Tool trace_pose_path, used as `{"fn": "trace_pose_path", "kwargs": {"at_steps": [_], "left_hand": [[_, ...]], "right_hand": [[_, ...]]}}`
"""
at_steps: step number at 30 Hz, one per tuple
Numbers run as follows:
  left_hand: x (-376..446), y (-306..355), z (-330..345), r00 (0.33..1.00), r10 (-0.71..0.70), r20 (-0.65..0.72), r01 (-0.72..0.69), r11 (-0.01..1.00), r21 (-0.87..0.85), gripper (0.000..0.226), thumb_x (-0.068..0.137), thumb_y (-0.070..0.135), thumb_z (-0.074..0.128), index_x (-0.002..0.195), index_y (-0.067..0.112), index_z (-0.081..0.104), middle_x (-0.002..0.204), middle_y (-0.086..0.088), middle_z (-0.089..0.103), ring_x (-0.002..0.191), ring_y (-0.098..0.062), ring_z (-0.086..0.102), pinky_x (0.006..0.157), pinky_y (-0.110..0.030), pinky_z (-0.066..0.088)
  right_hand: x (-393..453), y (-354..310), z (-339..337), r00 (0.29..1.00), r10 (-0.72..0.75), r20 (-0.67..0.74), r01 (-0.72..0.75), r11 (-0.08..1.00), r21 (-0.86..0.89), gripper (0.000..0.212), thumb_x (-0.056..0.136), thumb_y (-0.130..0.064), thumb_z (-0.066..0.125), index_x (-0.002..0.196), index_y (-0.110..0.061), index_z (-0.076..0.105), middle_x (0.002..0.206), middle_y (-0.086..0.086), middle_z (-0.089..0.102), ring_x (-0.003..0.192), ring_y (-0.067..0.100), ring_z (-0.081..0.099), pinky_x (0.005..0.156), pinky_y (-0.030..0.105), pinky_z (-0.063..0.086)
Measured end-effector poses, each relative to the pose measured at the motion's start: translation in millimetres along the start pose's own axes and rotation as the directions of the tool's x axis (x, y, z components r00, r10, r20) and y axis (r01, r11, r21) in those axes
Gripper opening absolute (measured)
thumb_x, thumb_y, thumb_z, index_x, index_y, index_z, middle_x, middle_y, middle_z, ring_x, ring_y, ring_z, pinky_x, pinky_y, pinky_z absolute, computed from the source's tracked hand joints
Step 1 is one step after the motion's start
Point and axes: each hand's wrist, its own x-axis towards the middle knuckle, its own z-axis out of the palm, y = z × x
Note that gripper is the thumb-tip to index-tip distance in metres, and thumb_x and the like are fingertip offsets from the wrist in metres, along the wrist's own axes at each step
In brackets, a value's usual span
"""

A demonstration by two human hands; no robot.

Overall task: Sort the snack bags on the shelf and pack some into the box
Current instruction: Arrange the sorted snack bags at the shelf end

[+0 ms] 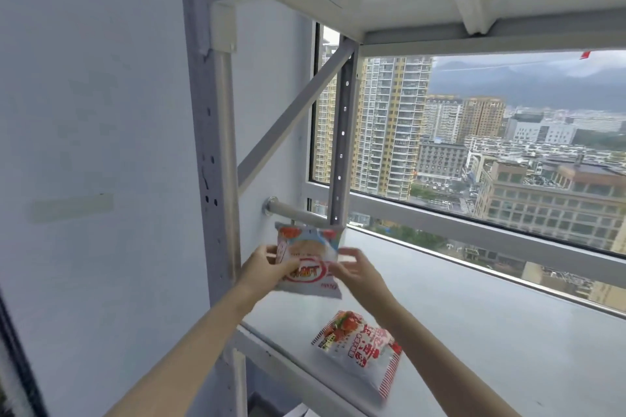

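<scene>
Holding a white-and-red snack bag (306,262) upright above the shelf (474,308), left hand (267,267) and right hand (355,269) pinching its sides, fingers (349,252) curled; second snack bag (360,350) lying flat below.

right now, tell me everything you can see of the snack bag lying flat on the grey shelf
The white crinkly plastic snack bag with red print lies flat, face up, on the pale grey metal shelf near its front edge, turned at a slant. Red characters run along it, a red-striped border shows at its lower end, and a picture of red food sits at its upper end. It looks sealed and puffed. Neither hand touches it.
</scene>
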Motion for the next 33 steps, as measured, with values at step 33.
{"fn": "trace_pose_path", "kwargs": {"at_steps": [33], "left_hand": [[-22, 100, 186, 0.771, 0.324, 0.548, -0.161, 0.932, -0.325, 0.041, 0.088, 0.016, 0.060, 0.127, 0.012, 0.048, 0.117, -0.004, 0.062, 0.101, -0.018, 0.062, 0.073, -0.018, 0.054]], "right_hand": [[-107, 48, -216, 0.968, 0.085, -0.235, 0.031, 0.892, 0.452, 0.037, 0.075, -0.041, 0.063, 0.102, -0.016, 0.066, 0.095, 0.003, 0.071, 0.084, 0.015, 0.066, 0.078, 0.032, 0.054]]}}
